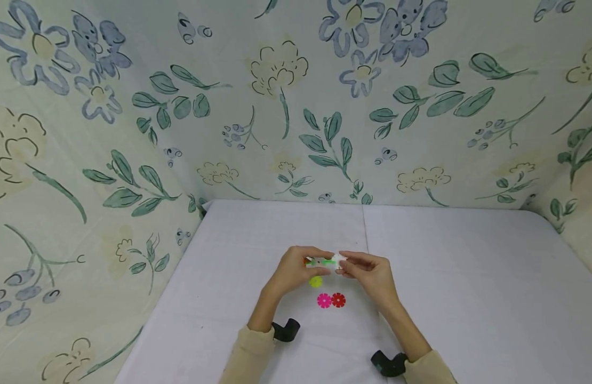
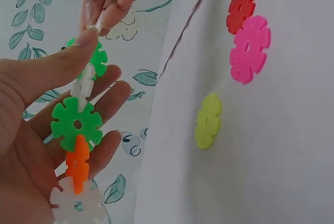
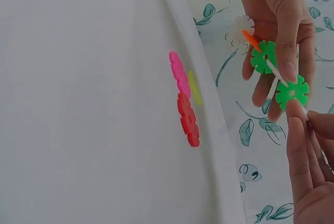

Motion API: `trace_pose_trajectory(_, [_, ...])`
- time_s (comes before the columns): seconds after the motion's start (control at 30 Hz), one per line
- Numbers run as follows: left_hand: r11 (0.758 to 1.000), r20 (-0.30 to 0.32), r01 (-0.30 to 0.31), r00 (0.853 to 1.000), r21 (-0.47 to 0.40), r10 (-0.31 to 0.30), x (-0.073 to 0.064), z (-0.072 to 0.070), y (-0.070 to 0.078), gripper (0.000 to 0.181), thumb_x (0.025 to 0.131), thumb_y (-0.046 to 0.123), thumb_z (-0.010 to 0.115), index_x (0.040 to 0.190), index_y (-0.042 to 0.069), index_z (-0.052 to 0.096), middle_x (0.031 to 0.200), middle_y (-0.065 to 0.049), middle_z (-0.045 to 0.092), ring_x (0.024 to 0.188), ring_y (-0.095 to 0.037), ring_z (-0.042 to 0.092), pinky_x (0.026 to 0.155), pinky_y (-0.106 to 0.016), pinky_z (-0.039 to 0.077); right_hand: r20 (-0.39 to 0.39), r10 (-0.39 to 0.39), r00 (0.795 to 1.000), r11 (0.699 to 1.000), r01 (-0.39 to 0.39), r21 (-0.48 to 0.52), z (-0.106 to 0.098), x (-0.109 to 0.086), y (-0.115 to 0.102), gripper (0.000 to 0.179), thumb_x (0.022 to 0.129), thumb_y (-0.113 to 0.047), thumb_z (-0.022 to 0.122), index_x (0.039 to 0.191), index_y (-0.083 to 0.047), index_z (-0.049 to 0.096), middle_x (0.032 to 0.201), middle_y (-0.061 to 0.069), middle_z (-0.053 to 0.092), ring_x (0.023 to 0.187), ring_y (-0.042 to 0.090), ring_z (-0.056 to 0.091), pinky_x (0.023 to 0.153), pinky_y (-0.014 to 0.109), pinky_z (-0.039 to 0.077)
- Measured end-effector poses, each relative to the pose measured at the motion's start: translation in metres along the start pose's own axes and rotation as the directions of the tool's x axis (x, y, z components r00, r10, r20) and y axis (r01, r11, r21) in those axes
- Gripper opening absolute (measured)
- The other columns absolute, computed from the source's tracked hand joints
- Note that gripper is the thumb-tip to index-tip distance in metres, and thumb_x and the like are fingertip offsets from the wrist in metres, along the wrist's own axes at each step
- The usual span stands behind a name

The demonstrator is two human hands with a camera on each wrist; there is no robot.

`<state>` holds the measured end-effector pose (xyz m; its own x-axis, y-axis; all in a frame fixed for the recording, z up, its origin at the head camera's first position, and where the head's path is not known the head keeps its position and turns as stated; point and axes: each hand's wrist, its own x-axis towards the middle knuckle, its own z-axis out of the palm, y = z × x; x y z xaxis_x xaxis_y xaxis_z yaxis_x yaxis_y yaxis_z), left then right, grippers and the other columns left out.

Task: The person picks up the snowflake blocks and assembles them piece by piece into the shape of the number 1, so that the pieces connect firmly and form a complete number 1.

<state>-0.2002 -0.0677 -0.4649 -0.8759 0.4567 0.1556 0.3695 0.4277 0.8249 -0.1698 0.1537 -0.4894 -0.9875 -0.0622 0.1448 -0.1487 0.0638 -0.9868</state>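
Observation:
A chain of notched plastic discs, linked slot into slot, runs along my left hand. It alternates a white disc, an orange disc, a green disc, another white one and a second green disc. My left thumb and fingers hold the chain near that second green disc. Pinched edge-on at the chain's end by my right hand is one more white disc. The fingertips of both hands nearly meet there, above the table.
On the white-covered table below lie three loose discs: a yellow one, a pink one and a red one, the last two side by side. Flower-patterned cloth hangs behind the table and at both sides.

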Motion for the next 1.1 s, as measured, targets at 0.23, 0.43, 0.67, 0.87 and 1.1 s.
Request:
trace_pose_trajectory(0.23, [0.996, -0.054, -0.014, 0.998, 0.089, 0.019, 0.0004, 0.006, 0.0068, 0.035, 0.085, 0.02, 0.086, 0.119, 0.018, 0.08, 0.114, 0.002, 0.08, 0.101, -0.015, 0.072, 0.086, -0.027, 0.056, -0.009, 0.093, 0.996, 0.995, -0.093, 0.032, 0.0044, -0.0011, -0.0034, 0.029, 0.097, -0.011, 0.073, 0.12, 0.007, 0.073, 0.11, 0.028, 0.076, 0.079, 0.012, 0.078, 0.075, 0.026, 0.063])
trace_pose_trajectory(0.43, [0.997, -0.072, -0.022, 0.997, 0.074, 0.027, 0.0019, 0.0098, 0.0047, 0.034, 0.084, 0.015, 0.086, 0.117, 0.014, 0.08, 0.109, -0.001, 0.081, 0.097, -0.014, 0.074, 0.081, -0.023, 0.058, -0.018, 0.148, 0.989, 0.988, -0.147, 0.053, 0.0079, -0.0017, -0.004, 0.031, 0.097, -0.013, 0.074, 0.12, 0.007, 0.072, 0.108, 0.025, 0.077, 0.08, 0.013, 0.079, 0.076, 0.027, 0.063])
trace_pose_trajectory(0.67, [1.0, -0.07, 0.01, 0.997, 0.027, -0.009, 0.0021, 0.0089, 0.0041, 0.032, 0.084, 0.011, 0.086, 0.115, 0.014, 0.081, 0.11, -0.003, 0.081, 0.102, -0.016, 0.075, 0.083, -0.027, 0.061, 0.016, 0.199, 0.98, 0.978, -0.2, 0.053, 0.0082, -0.0016, -0.0051, 0.033, 0.098, -0.015, 0.072, 0.124, 0.006, 0.07, 0.106, 0.021, 0.079, 0.084, 0.015, 0.079, 0.079, 0.028, 0.063])
trace_pose_trajectory(0.87, [1.0, -0.066, 0.005, 0.998, 0.023, -0.004, 0.0037, 0.0091, 0.0021, 0.033, 0.083, 0.015, 0.087, 0.116, 0.013, 0.081, 0.111, -0.003, 0.081, 0.101, -0.016, 0.075, 0.085, -0.027, 0.06, 0.013, 0.234, 0.972, 0.969, -0.234, 0.078, 0.0086, -0.0006, -0.0061, 0.035, 0.098, -0.017, 0.072, 0.125, 0.006, 0.07, 0.101, 0.014, 0.081, 0.084, 0.014, 0.079, 0.079, 0.028, 0.063])
trace_pose_trajectory(1.1, [0.997, -0.08, 0.058, 0.995, 0.047, -0.054, 0.0014, 0.0084, 0.0004, 0.032, 0.083, 0.019, 0.088, 0.114, 0.015, 0.081, 0.11, -0.001, 0.081, 0.094, -0.01, 0.071, 0.081, -0.022, 0.057, 0.051, 0.267, 0.962, 0.962, -0.269, 0.039, 0.0035, -0.0042, -0.0034, 0.039, 0.099, -0.022, 0.071, 0.13, 0.003, 0.067, 0.109, 0.012, 0.08, 0.092, 0.013, 0.078, 0.085, 0.028, 0.062])
